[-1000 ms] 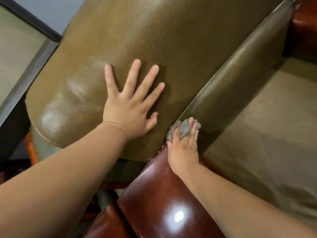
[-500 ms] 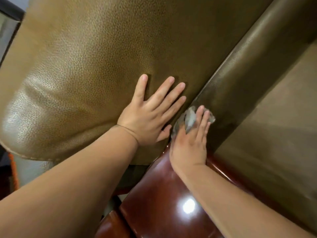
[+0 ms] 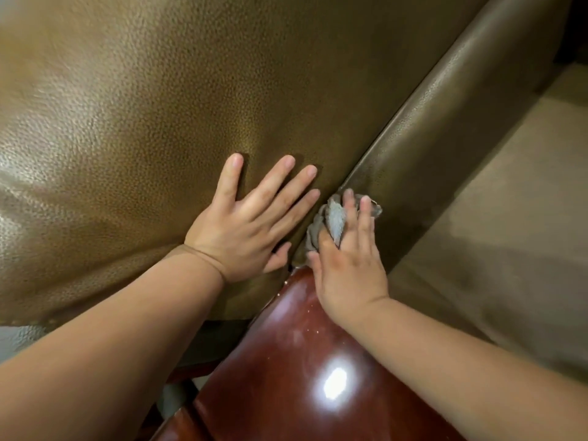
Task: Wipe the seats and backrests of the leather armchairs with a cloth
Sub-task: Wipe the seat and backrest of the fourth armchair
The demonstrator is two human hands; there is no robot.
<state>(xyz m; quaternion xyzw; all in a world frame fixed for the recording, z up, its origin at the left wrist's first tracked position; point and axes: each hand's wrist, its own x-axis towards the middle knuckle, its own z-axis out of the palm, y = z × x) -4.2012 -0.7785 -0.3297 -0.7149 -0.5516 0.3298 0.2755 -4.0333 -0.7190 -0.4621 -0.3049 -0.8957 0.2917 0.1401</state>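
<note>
The olive-brown leather cushion [image 3: 143, 122] of the armchair fills the upper left of the view. My left hand [image 3: 245, 224] lies flat on it with fingers spread, pressing the leather. Right beside it, my right hand [image 3: 346, 259] presses a small crumpled grey cloth [image 3: 331, 221] into the crease where the cushion meets the darker leather side panel [image 3: 451, 122]. The cloth pokes out between and under my fingers, which lie fairly straight over it.
A glossy red-brown wooden armrest [image 3: 286, 370] runs from my right wrist toward the bottom edge, with a bright light reflection on it. Beige carpeted floor [image 3: 509, 249] lies to the right of the chair.
The view has moved closer to the chair. My left hand slid right toward the crease, and my right hand pushed the cloth a little up along the crease.
</note>
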